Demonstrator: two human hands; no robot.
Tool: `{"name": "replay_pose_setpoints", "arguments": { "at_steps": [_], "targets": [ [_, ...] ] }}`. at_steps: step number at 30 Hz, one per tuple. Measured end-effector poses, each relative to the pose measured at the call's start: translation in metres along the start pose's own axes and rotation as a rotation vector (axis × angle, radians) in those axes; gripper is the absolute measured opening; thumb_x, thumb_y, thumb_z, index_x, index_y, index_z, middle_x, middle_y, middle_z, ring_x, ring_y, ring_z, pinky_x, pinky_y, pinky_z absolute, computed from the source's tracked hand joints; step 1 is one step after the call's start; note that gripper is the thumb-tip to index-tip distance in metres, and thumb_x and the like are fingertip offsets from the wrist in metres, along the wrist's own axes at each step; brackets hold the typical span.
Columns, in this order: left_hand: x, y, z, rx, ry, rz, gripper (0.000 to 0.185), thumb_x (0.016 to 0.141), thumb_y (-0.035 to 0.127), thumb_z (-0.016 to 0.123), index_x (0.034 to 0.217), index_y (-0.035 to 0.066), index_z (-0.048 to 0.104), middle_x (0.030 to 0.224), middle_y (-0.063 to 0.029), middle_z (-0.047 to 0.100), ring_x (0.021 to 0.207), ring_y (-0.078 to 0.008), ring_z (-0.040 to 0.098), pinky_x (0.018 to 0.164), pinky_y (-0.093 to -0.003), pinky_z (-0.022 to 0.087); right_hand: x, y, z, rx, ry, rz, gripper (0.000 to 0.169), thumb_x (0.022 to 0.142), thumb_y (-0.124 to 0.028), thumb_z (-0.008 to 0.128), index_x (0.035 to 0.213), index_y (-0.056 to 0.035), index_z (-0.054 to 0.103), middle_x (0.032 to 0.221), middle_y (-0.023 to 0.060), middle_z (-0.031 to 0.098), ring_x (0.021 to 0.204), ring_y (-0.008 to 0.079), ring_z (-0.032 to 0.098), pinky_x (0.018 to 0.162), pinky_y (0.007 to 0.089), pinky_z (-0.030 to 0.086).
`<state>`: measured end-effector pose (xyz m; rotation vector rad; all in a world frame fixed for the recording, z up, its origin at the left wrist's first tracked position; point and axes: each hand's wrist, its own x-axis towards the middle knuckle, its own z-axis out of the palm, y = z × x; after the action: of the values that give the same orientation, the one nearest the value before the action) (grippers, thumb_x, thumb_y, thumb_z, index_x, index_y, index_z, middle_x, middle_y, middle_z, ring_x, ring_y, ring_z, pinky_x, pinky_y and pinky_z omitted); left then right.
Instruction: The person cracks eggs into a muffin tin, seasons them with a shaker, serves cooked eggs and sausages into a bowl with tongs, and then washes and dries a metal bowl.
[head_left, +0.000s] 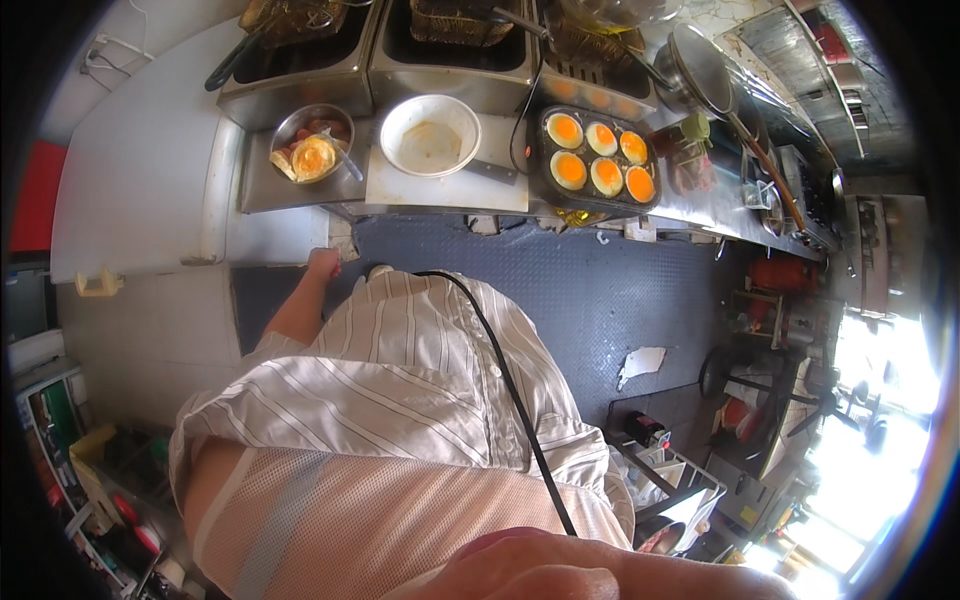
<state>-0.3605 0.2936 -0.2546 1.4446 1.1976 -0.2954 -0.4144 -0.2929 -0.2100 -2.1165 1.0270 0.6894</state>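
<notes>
My left hand (325, 264) hangs low beside the white freezer, its fingers curled in and nothing visible in them. Very close to the camera, my right hand (544, 574) fills the bottom edge, and its grip is hidden. On the counter before me, a dark multi-cup egg pan (592, 157) holds several eggs with orange yolks. A white bowl (430, 136) rests on a white cutting board (409, 187), with a dark flat utensil (491, 172) beside it. To the left, a steel bowl (309, 112) contains a fried egg (313, 157), reddish pieces and a pale-handled utensil (349, 163).
Deep fryers (450, 79) with wire baskets line the back. A white chest freezer (142, 165) stands at the left. Steel pans (701, 71) and a green-lidded jar (695, 129) are on the right. A wire rack (675, 480) stands behind me on the blue floor (570, 285).
</notes>
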Motion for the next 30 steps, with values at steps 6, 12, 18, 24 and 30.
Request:
{"name": "replay_pose_setpoints", "arguments": {
  "at_steps": [6,12,18,24,30],
  "targets": [
    [0.001,0.004,0.003,0.046,0.013,0.009,0.025,0.074,0.019,0.052,0.057,0.0,0.051,0.049,-0.0091,0.049,0.038,-0.0187,0.048,0.033,-0.0292,0.038,0.001,-0.002,0.0,-0.002,-0.006,0.001,0.025,0.073,-0.025,0.055,0.087,-0.0061,0.063,0.062,0.0082,0.061,0.048,0.0178,0.058,0.051,0.0301,0.047],
    [-0.006,0.01,0.003,0.039,0.033,-0.006,0.02,0.07,0.014,0.053,0.056,-0.001,0.052,0.049,-0.0101,0.05,0.038,-0.0194,0.049,0.034,-0.0298,0.039,0.001,-0.002,0.0,0.007,-0.005,0.005,0.025,0.073,-0.025,0.055,0.086,-0.0062,0.063,0.061,0.0082,0.061,0.048,0.0178,0.058,0.051,0.0302,0.047],
    [-0.009,0.013,0.004,0.103,0.032,0.009,0.023,0.071,0.016,0.053,0.056,-0.001,0.052,0.05,-0.01,0.051,0.038,-0.0196,0.049,0.034,-0.03,0.039,0.001,-0.002,0.002,0.007,-0.002,0.003,0.025,0.073,-0.026,0.055,0.085,-0.0062,0.064,0.061,0.0082,0.061,0.048,0.0179,0.058,0.051,0.0302,0.047],
    [0.004,0.01,0.007,0.097,0.024,0.01,0.025,0.072,0.019,0.051,0.055,0.0,0.052,0.049,-0.0098,0.051,0.038,-0.0196,0.049,0.035,-0.0303,0.039,-0.003,-0.003,0.003,0.011,0.001,-0.001,0.024,0.073,-0.026,0.055,0.085,-0.0063,0.064,0.06,0.0082,0.061,0.048,0.0179,0.058,0.051,0.0302,0.047],
    [0.015,-0.002,-0.001,0.169,-0.066,0.086,0.024,0.072,0.018,0.05,0.054,0.002,0.051,0.049,-0.0088,0.05,0.038,-0.0187,0.049,0.035,-0.0291,0.039,-0.008,-0.012,0.007,0.029,0.036,0.011,0.024,0.072,-0.026,0.055,0.084,-0.0064,0.064,0.06,0.0082,0.061,0.048,0.0179,0.058,0.051,0.0302,0.047]
  ]
}}
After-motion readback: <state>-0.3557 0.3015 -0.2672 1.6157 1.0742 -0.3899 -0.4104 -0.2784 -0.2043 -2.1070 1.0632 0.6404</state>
